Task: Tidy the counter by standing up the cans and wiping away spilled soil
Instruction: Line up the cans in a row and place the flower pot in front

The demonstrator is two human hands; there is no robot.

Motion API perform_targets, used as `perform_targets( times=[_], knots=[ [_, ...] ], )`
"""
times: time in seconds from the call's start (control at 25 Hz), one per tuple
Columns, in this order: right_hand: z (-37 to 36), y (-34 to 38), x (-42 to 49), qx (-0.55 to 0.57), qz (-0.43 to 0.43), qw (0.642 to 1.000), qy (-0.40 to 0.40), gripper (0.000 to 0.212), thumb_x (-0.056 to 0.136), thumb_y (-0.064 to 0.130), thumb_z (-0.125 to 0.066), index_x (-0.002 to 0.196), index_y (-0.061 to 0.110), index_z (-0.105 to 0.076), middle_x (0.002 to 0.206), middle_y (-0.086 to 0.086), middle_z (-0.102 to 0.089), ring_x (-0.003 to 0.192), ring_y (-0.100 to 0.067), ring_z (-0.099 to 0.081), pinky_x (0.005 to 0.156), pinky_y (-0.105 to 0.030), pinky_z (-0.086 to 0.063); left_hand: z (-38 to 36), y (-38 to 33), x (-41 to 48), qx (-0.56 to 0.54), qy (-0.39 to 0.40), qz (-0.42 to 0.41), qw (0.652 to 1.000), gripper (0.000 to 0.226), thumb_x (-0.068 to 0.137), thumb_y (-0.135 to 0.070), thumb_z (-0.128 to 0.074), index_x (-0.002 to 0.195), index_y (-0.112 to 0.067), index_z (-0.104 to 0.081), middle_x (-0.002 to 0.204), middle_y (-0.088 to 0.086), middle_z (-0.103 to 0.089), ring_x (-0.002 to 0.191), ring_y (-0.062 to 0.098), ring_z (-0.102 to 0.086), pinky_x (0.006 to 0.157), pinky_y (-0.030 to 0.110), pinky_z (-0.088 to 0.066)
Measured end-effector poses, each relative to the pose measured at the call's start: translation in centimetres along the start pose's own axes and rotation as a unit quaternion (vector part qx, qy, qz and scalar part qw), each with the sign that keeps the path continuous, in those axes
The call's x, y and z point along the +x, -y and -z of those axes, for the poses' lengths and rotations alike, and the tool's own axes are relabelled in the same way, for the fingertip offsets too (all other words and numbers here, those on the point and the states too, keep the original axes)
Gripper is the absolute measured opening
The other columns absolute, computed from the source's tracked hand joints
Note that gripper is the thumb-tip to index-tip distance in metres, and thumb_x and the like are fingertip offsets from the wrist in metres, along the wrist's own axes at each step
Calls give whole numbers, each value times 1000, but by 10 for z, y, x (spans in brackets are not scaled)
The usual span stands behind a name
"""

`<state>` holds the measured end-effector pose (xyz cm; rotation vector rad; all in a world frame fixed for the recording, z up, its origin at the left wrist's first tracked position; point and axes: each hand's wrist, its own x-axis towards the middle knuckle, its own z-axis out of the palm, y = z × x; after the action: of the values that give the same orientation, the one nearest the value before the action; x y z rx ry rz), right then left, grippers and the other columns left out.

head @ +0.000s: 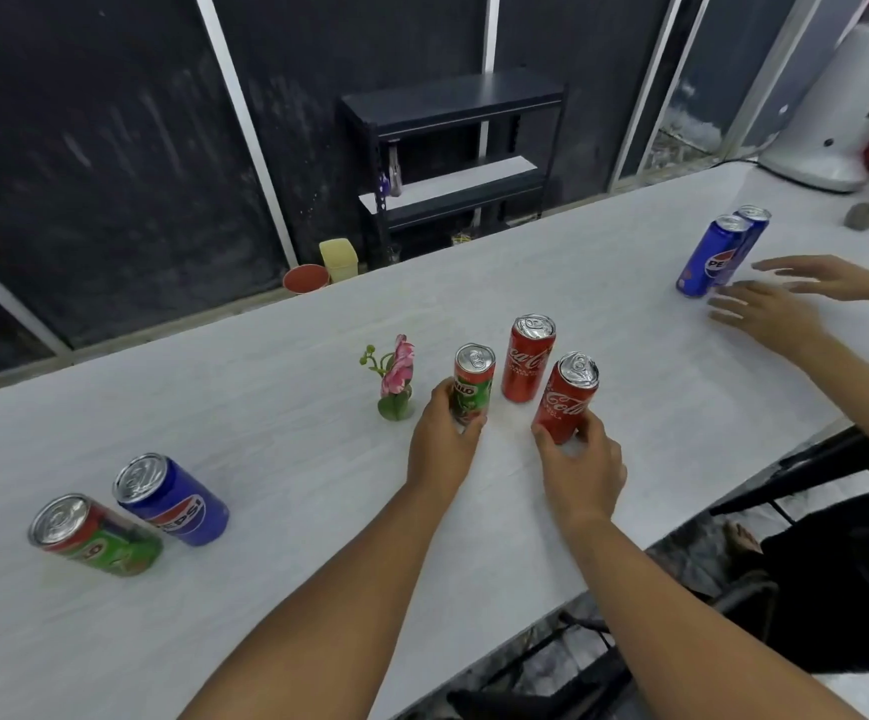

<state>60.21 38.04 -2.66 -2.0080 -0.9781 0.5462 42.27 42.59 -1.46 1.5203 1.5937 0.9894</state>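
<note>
My left hand (440, 444) grips the lower part of an upright green Milo can (473, 381). My right hand (580, 467) holds the base of a red Coca-Cola can (566, 394), which stands slightly tilted. A second red Coca-Cola can (528, 358) stands upright just behind them, untouched. At the left, a blue Pepsi can (175, 498) and a green can (95, 535) rest side by side. Two slim blue Pepsi cans (718, 254) stand far right. I see no soil on the white counter (276, 407).
A small green pot with a pink flower (396, 379) stands just left of the Milo can. Another person's two hands (780, 298) hover beside the far Pepsi cans. A white appliance (832, 111) sits at the far right corner. The counter's front edge runs diagonally at lower right.
</note>
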Motion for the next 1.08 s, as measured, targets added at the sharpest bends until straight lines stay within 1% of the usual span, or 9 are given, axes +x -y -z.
perform_targets(
  times=[0.12,0.2,0.24,0.36,0.44,0.6,0.76,0.92,1.08],
  knots=[
    [0,-4,0,-6,14,1000,0,64,81,66,-77,136,38,-59,120,1,-67,118,-28,-57,100,-36,-38,5,1,-2,-8,-10,11,1000,52,92,-29,-85,139,-21,-62,135,-6,-73,123,13,-68,107,40,-57],
    [1,-5,-3,-2,25,1000,12,64,81,66,-77,135,39,-58,115,3,-66,113,-27,-55,94,-35,-37,14,6,-12,-18,-16,17,1000,50,90,-33,-87,134,-25,-64,131,-10,-74,120,9,-68,104,36,-58],
    [1,-6,-5,5,33,999,19,63,81,66,-78,135,38,-59,114,4,-65,112,-26,-55,93,-36,-40,19,9,-19,-22,-21,21,999,49,90,-34,-88,132,-27,-64,130,-11,-74,119,8,-68,104,34,-58],
    [3,-10,-9,33,68,996,50,61,81,59,-83,132,34,-61,116,5,-67,110,-18,-59,93,-39,-50,37,21,-43,-28,-31,24,999,48,88,-35,-89,130,-30,-66,129,-14,-74,118,6,-69,102,30,-57],
    [4,-9,-16,41,92,992,74,60,82,56,-85,132,34,-61,119,7,-67,109,-15,-60,90,-35,-49,54,31,-59,-28,-45,27,998,49,87,-34,-90,130,-30,-67,126,-17,-75,116,2,-68,101,29,-57],
    [-3,-5,-42,38,121,985,116,57,83,57,-85,130,36,-60,118,5,-69,109,-22,-63,90,-41,-52,94,53,-94,-30,-83,46,995,50,85,-36,-91,128,-30,-67,121,-20,-75,113,-2,-68,99,30,-58],
    [-20,3,-78,52,142,973,173,60,82,59,-85,132,38,-59,121,5,-69,109,-17,-63,92,-40,-52,132,77,-127,-20,-110,65,992,52,84,-42,-91,129,-36,-65,124,-23,-73,115,-4,-67,99,26,-57],
    [-48,24,-122,53,167,959,224,57,82,54,-87,130,35,-62,118,4,-69,107,-17,-64,90,-39,-51,168,96,-158,-13,-150,78,986,50,83,-39,-91,126,-33,-67,121,-23,-74,113,-5,-67,96,22,-56],
    [-75,42,-162,74,180,947,257,54,80,57,-87,125,39,-62,117,11,-70,105,-11,-64,86,-36,-52,199,106,-181,-7,-178,84,980,49,83,-42,-92,124,-37,-66,119,-28,-71,111,-12,-64,94,16,-52]
  ],
)
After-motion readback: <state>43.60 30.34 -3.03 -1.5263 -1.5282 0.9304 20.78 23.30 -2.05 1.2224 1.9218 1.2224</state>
